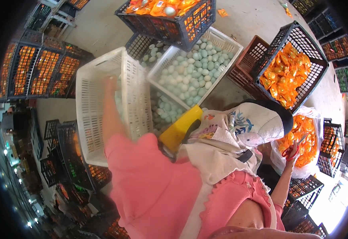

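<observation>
My left hand (110,84) reaches into a tall white slatted basket (89,99) on the left; it is smeared by motion and its fingers cannot be made out. Pale green eggs (119,93) show faintly through the basket's opening beside that arm. On the right, my right hand (290,154) is closed on red-handled scissors (296,149). Their blades point over a clear plastic bag (319,149) filled with orange packets (304,131). A wide white crate (233,59) full of pale blue-green eggs (200,65) lies ahead, beyond my lap.
A black crate (186,30) of orange packets rests over the egg crate's far edge. Another black crate (319,63) with orange packets leans on a brown crate (241,75) at right. A yellow object (180,129) lies by my lap. Stacked crates (38,71) stand at left.
</observation>
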Motion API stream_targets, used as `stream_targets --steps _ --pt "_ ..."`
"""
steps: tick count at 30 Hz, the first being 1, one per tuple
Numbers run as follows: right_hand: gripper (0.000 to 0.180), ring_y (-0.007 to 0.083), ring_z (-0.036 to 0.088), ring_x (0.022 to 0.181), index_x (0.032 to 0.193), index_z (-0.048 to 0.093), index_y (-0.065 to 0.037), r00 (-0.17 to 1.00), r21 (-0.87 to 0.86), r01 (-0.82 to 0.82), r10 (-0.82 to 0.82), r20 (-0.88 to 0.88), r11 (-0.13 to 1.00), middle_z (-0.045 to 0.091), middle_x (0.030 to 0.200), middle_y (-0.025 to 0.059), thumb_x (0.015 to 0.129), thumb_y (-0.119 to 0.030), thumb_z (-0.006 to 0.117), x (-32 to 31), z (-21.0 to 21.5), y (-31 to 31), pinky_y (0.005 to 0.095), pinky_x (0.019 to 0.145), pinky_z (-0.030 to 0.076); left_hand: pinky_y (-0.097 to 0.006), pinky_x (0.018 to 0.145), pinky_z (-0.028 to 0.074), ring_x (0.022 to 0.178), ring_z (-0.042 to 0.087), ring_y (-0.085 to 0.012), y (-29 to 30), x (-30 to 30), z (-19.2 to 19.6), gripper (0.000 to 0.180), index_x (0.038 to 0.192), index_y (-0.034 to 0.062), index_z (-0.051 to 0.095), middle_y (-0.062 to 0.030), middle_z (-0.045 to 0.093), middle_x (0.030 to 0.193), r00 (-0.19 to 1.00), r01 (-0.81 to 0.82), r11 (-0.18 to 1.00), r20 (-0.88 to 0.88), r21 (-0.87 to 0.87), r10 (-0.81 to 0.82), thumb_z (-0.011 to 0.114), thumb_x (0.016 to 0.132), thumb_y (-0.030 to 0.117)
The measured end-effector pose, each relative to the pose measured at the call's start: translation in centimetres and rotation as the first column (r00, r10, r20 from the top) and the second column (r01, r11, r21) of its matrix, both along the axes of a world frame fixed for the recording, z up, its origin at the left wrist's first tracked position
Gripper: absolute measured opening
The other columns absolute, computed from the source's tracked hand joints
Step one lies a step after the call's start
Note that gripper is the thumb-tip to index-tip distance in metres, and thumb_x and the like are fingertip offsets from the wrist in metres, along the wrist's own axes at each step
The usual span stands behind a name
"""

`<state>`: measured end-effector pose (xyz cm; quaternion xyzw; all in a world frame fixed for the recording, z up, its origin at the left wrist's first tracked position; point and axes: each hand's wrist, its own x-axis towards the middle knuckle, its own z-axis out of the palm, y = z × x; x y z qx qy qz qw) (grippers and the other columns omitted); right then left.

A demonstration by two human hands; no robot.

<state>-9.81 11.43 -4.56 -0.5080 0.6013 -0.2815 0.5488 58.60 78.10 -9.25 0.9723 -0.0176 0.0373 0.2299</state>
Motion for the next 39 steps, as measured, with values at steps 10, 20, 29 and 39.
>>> stream_targets --steps 10,20,29,39 --pt "0.030 0.0109 0.038 0.036 0.091 0.057 -0.006 0.995 0.110 0.095 -0.091 -0.038 0.989 0.039 0.051 -0.0017 0.089 -0.036 0.054 -0.9 2.5 1.1 0.0244 0.032 0.031 -0.038 0.083 0.047 0.096 0.057 -0.0248 -3.8 1.5 -1.4 0.035 0.102 -0.0041 0.054 -0.0156 0.059 0.106 0.987 0.128 0.947 -0.129 0.294 -0.093 0.062 0.081 0.023" --pt "0.028 0.0083 0.048 0.049 0.083 0.054 -0.006 0.949 0.000 0.303 -0.301 0.093 0.953 0.048 0.062 -0.0003 0.086 -0.033 0.061 -4.9 0.0 -2.7 0.0239 0.045 0.042 -0.028 0.078 0.051 0.089 0.060 -0.0173 -34.0 -11.6 19.4 0.020 0.107 -0.0010 0.056 -0.0105 0.061 0.101 0.717 0.578 0.773 0.614 -0.261 -0.329 0.053 0.087 -0.002" --pt "0.026 0.0064 0.047 0.050 0.092 0.056 -0.005 0.976 -0.002 0.177 -0.175 0.132 0.984 0.048 0.065 -0.0013 0.088 -0.030 0.060 -3.1 -0.6 -4.1 0.0209 0.045 0.041 -0.037 0.088 0.047 0.106 0.052 -0.0324 -68.2 -30.0 1.2 0.043 0.117 0.0027 0.054 -0.0178 0.053 0.118 0.065 0.983 0.083 0.113 0.164 -0.991 0.059 0.075 0.000" --pt "0.030 0.0059 0.042 0.041 0.101 0.058 -0.006 0.976 0.086 0.157 -0.167 0.136 0.984 0.046 0.056 -0.0014 0.086 -0.032 0.060 -2.9 -0.6 -4.1 0.0204 0.038 0.033 -0.041 0.084 0.046 0.100 0.052 -0.0374 -72.6 -29.0 -2.0 0.036 0.103 0.0000 0.057 -0.0175 0.055 0.105 -0.099 0.972 -0.127 -0.144 0.197 -0.985 0.065 0.068 0.006"
